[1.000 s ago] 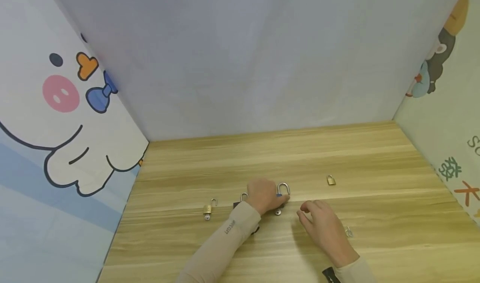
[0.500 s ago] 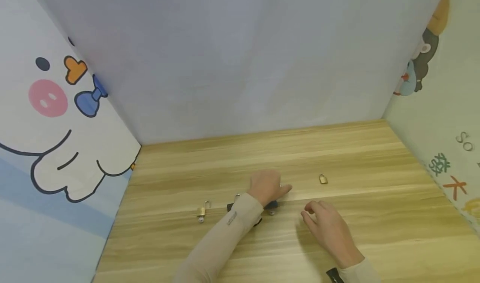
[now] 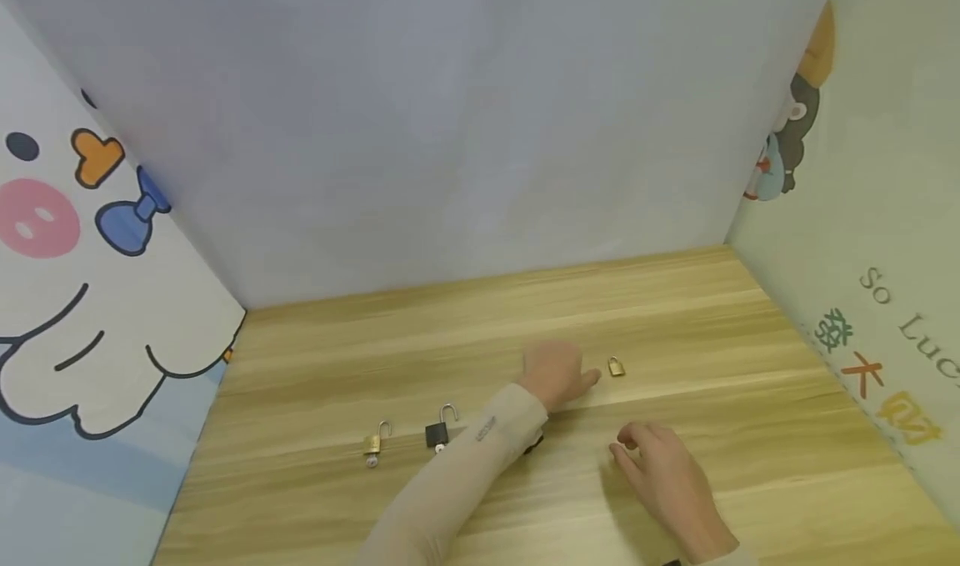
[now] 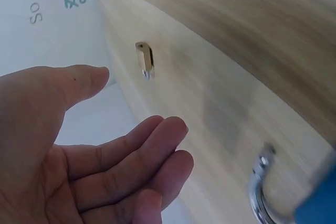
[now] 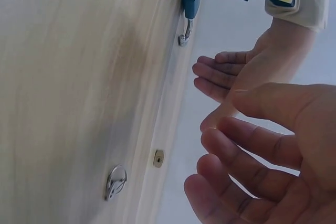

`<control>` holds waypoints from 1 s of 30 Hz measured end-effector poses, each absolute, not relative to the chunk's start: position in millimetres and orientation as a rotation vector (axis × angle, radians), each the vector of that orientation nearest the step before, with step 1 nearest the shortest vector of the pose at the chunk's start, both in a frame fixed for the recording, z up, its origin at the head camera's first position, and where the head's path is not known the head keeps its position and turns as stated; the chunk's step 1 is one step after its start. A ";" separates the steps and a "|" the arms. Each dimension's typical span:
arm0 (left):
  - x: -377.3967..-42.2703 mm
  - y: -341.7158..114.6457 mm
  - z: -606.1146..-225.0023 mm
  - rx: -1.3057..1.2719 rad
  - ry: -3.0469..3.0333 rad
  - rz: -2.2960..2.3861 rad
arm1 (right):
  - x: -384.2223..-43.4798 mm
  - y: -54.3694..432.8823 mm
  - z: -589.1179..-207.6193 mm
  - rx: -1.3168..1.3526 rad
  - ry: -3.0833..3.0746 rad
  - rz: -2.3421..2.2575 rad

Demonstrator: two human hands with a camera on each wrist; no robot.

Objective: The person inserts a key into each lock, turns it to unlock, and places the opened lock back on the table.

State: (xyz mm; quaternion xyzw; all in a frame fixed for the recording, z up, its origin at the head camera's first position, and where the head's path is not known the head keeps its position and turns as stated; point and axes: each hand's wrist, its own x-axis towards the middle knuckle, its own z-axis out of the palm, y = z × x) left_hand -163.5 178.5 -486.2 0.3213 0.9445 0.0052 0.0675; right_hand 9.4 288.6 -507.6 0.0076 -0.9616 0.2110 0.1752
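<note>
My left hand (image 3: 555,374) is over the table with nothing in it, its thumb held apart from the fingers in the left wrist view. Nearest its thumb is a small brass padlock (image 3: 617,368) with its shackle closed. A blue padlock (image 4: 317,203) with a raised shackle lies close by; the left arm hides it in the head view. My right hand (image 3: 671,478) hovers with loosely bent fingers, holding nothing. Keys on a ring (image 5: 114,184) lie on the table, hidden in the head view.
To the left lie a black padlock (image 3: 437,434) and another brass padlock (image 3: 372,445), both with raised shackles and keys in them. A grey back wall (image 3: 465,132) and printed side panels (image 3: 847,216) border the wooden table (image 3: 337,341).
My left hand has left the blue padlock and moved right towards the small brass one. The head view has turned right, and the black padlock has come out from behind the sleeve.
</note>
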 end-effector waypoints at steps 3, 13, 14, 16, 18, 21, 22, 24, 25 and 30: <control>-164.1 193.0 -491.9 0.974 2.840 -0.006 | 15.7 290.6 -507.7 -0.025 -2.753 0.625; -173.5 226.7 -513.2 0.930 2.809 0.106 | 24.4 298.2 -507.6 -0.191 -2.816 0.728; -174.2 227.6 -514.9 0.925 2.806 0.117 | 25.4 298.5 -507.2 -0.210 -2.822 0.742; -175.1 230.1 -516.5 0.912 2.800 0.129 | 27.1 299.6 -507.2 -0.231 -2.825 0.746; -175.5 232.6 -516.3 0.900 2.790 0.128 | 28.1 301.2 -507.6 -0.232 -2.815 0.747; -176.6 237.6 -514.6 0.888 2.775 0.127 | 28.6 304.1 -508.6 -0.229 -2.805 0.731; -177.1 239.3 -514.3 0.886 2.770 0.122 | 28.7 305.1 -508.9 -0.231 -2.806 0.733; -178.0 242.6 -514.9 0.889 2.765 0.108 | 29.3 307.2 -509.3 -0.245 -2.809 0.742; -178.6 244.2 -515.3 0.891 2.763 0.111 | 29.9 308.3 -509.4 -0.255 -2.811 0.751; -180.0 249.3 -518.3 0.901 2.740 0.171 | 32.3 314.6 -509.0 -0.279 -2.802 0.762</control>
